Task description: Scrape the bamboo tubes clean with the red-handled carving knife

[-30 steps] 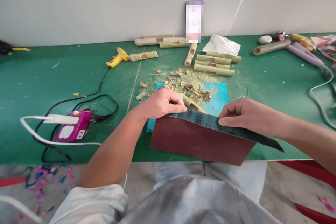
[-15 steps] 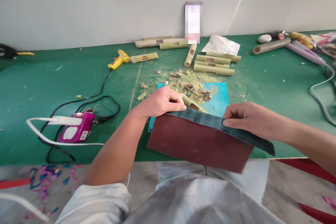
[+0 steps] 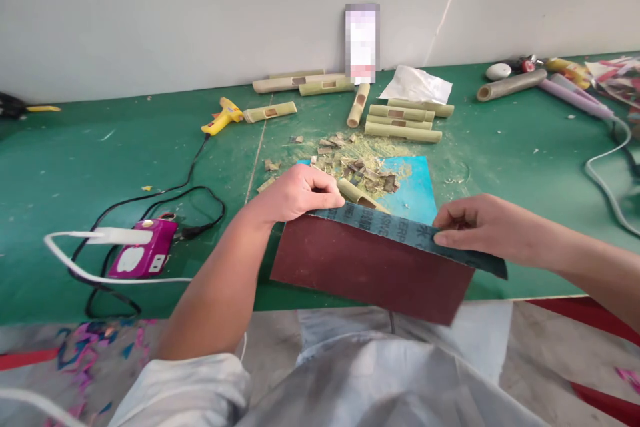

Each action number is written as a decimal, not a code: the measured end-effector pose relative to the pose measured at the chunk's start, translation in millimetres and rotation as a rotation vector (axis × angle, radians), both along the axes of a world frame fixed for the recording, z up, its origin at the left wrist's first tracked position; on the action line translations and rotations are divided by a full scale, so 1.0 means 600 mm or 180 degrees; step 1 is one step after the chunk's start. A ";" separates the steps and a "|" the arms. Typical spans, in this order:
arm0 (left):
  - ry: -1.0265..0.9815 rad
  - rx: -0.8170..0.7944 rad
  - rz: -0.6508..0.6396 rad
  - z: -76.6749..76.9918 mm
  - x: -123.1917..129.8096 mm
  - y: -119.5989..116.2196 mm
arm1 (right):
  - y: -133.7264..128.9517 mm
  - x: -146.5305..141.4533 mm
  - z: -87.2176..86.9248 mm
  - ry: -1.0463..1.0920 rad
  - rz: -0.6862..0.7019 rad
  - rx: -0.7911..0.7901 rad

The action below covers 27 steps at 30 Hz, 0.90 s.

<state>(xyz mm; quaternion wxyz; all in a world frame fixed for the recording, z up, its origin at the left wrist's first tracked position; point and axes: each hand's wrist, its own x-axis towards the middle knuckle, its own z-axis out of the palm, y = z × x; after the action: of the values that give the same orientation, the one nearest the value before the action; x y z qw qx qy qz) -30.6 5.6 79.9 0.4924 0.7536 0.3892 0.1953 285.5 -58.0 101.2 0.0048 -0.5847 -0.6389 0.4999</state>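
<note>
A dark red sandpaper sheet [image 3: 370,263] hangs over the table's front edge, its upper part folded over so a blue-grey printed back shows as a strip. My left hand [image 3: 310,195] pinches the strip's left end. Farther right, my right hand [image 3: 467,223] pinches the same fold between thumb and fingers. Just behind the fold lies a bamboo piece [image 3: 357,193] with a cut opening, partly hidden by the sheet. It rests by a blue sheet [image 3: 417,187] strewn with bamboo chips [image 3: 367,173] and dust.
More cut bamboo tubes [image 3: 403,133] lie behind, near white paper [image 3: 417,85] and a phone [image 3: 363,43] against the wall. At left are a yellow glue gun [image 3: 223,117] and a purple power socket [image 3: 145,248] with cables. A lilac corded tool [image 3: 575,99] lies right.
The fold has grown a little wider, showing more printed backing. My right hand has shifted slightly right along it. The whole view has moved slightly.
</note>
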 end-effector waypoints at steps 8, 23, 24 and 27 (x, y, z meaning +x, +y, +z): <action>0.0217 -0.0001 -0.0048 -0.002 -0.004 0.004 | -0.008 0.033 -0.009 0.0072 -0.0242 -0.0061; 0.0213 0.0116 0.0114 -0.003 -0.009 0.001 | -0.011 0.061 -0.014 0.0173 -0.0373 -0.0038; 0.0194 0.0130 0.0150 -0.003 -0.009 0.001 | -0.010 0.064 -0.014 0.0171 -0.0379 -0.0047; 0.0369 0.0074 0.0160 -0.003 -0.012 0.004 | -0.010 0.077 -0.021 0.0120 -0.0447 -0.0057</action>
<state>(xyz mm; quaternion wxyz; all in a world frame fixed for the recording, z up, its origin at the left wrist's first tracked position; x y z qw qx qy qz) -37.6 8.2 78.4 0.4552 0.7593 0.4336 0.1682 331.4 -63.8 88.6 0.0466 -0.6186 -0.5916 0.5150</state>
